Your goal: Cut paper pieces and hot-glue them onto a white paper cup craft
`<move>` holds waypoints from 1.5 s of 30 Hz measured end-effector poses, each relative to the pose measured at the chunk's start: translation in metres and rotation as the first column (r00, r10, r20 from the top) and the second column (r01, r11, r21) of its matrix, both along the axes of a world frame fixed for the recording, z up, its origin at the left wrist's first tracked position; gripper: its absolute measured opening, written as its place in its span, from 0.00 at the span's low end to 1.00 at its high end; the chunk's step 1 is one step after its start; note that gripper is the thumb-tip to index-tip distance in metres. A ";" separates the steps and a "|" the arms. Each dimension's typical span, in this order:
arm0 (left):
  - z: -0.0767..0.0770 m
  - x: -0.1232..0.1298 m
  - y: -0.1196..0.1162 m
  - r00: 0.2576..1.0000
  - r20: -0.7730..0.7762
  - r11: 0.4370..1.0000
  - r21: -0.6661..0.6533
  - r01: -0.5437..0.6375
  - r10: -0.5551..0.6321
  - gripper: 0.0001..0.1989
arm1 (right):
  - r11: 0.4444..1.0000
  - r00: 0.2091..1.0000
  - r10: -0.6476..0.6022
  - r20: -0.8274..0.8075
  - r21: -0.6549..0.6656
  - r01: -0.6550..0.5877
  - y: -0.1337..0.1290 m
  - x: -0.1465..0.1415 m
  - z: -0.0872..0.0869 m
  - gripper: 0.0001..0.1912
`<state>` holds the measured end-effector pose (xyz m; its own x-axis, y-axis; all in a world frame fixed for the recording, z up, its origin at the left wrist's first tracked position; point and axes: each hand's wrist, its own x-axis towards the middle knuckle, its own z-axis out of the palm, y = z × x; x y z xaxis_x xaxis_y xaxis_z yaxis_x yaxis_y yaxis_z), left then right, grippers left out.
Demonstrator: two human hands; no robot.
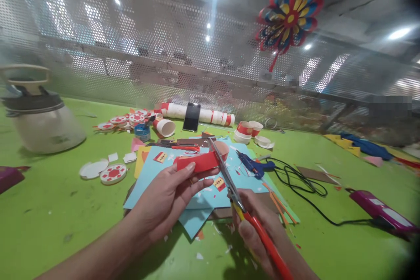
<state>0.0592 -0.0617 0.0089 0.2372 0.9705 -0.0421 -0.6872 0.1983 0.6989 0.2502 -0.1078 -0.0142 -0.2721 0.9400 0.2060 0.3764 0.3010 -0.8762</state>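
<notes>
My left hand (175,188) pinches a red paper strip (198,162) between thumb and fingers, its palm turned up over the light blue sheets (144,186). My right hand (257,223) is closed around a pair of scissors (234,190) with red and yellow handles. The long metal blades point up and away and cross the right end of the strip. Whether they have cut into the paper, I cannot tell. White and red paper scraps and a small yellow-and-red card (219,183) lie on the blue sheets below.
A blue glue gun (254,165) with a black cable lies right of the sheets. Paper cups (244,130), a phone (192,117) against a white tube, and decorated discs (113,174) stand behind and left. A large jug (44,118) is far left, a purple power strip (382,211) far right.
</notes>
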 end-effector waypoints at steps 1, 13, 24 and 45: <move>0.000 0.000 0.000 1.000 0.000 1.000 -0.004 -0.002 0.002 0.04 | 1.000 1.000 -0.003 0.000 -0.001 0.003 0.000 0.000 -0.001 0.24; -0.005 0.000 0.003 0.999 -0.052 1.000 0.018 -0.001 0.002 0.07 | 0.998 0.998 -0.052 0.038 0.018 0.052 0.000 0.001 -0.004 0.25; -0.007 0.001 0.000 0.991 -0.130 0.997 0.070 0.035 -0.026 0.09 | 0.998 0.997 -0.055 0.062 0.021 0.053 -0.002 0.001 -0.005 0.25; -0.004 0.002 -0.001 0.991 -0.131 0.998 0.061 -0.022 0.029 0.08 | 0.994 0.993 -0.100 0.060 0.045 0.097 -0.003 0.003 -0.010 0.32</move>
